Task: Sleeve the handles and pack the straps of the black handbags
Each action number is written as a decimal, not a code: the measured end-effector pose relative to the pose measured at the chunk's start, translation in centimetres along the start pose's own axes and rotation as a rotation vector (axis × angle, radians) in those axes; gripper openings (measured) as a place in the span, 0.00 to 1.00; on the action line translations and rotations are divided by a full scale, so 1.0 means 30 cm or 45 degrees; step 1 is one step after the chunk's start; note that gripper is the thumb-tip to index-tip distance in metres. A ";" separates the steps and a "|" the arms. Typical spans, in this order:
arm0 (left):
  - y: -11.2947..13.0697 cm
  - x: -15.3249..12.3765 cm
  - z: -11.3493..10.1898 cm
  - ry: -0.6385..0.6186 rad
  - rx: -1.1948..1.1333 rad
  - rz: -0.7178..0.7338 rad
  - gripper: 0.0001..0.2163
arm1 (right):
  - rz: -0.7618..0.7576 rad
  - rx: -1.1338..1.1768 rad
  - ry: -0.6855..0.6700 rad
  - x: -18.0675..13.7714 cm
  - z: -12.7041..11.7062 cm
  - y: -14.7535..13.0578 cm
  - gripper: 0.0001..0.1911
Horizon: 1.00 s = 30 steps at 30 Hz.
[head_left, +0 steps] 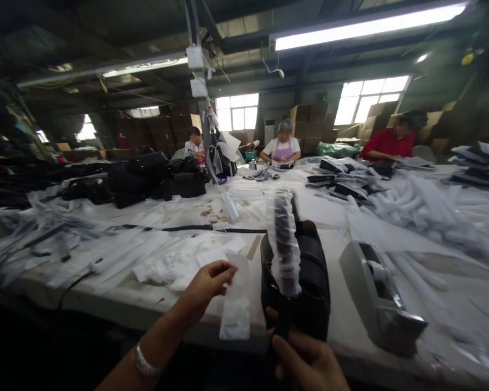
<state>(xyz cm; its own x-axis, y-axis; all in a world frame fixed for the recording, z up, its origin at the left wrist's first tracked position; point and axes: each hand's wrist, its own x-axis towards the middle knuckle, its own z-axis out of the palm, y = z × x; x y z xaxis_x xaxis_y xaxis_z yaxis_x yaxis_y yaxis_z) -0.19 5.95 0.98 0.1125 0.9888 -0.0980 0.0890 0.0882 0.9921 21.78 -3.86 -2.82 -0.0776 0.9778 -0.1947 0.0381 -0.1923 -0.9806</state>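
Between the fingertips of my left hand (212,282) hangs a thin, translucent white wrapping sheet (235,307), over the table's front edge. My right hand (307,358) pinches the near end of a dark strap (284,315) at the front of a black handbag (314,271). That bag stands on the table just beyond the right hand. Crinkled clear plastic wrap (283,244) covers the strap or handle rising over the bag. Part of my right hand's fingers lies behind the strap.
A grey tape dispenser (381,304) stands right of the bag. White sheets (171,260) lie to the left, with black bags (146,176) piled behind. Padded white rolls (424,212) cover the right side. Several co-workers, one in a purple apron (283,152), sit across the table.
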 end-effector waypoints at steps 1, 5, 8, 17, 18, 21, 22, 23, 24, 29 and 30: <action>-0.007 -0.038 0.033 -0.085 -0.054 -0.042 0.13 | 0.003 0.004 -0.021 -0.005 0.006 -0.008 0.31; -0.025 -0.150 0.130 -0.291 -0.033 -0.065 0.13 | 0.020 -0.005 -0.021 -0.017 0.018 -0.015 0.30; -0.021 -0.177 0.164 -0.234 0.038 0.033 0.13 | -0.007 -0.076 0.038 -0.015 0.019 -0.005 0.29; -0.011 -0.168 0.181 -0.243 -0.261 0.060 0.12 | -0.105 -0.160 0.026 -0.017 0.018 -0.019 0.27; -0.017 -0.170 0.171 -0.233 -0.266 0.036 0.11 | -0.121 -0.168 0.028 -0.021 0.013 -0.026 0.27; -0.045 -0.182 0.129 -0.213 -0.243 -0.065 0.11 | -0.111 -0.156 -0.015 -0.033 -0.003 -0.040 0.27; -0.056 -0.189 0.114 -0.209 -0.226 -0.093 0.11 | -0.098 -0.122 -0.025 -0.036 -0.005 -0.042 0.26; -0.068 -0.197 0.100 -0.207 -0.209 -0.116 0.11 | -0.086 -0.064 -0.023 -0.038 -0.006 -0.041 0.24; -0.079 -0.207 0.089 -0.205 -0.193 -0.131 0.12 | -0.080 0.015 -0.004 -0.039 -0.003 -0.039 0.22; -0.113 -0.250 0.065 -0.156 -0.040 -0.144 0.11 | -0.087 0.472 0.227 -0.022 0.036 -0.018 0.20; -0.115 -0.255 0.064 -0.151 -0.001 -0.144 0.11 | -0.101 0.511 0.276 -0.016 0.045 -0.017 0.20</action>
<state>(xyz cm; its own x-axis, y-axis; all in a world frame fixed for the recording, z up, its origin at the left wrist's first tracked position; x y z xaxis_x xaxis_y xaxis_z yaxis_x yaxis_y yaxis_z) 0.55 -2.16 -1.84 0.2177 0.9514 -0.2177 0.1069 0.1984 0.9743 20.47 -4.34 -2.26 0.1467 0.9775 -0.1514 -0.3513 -0.0916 -0.9318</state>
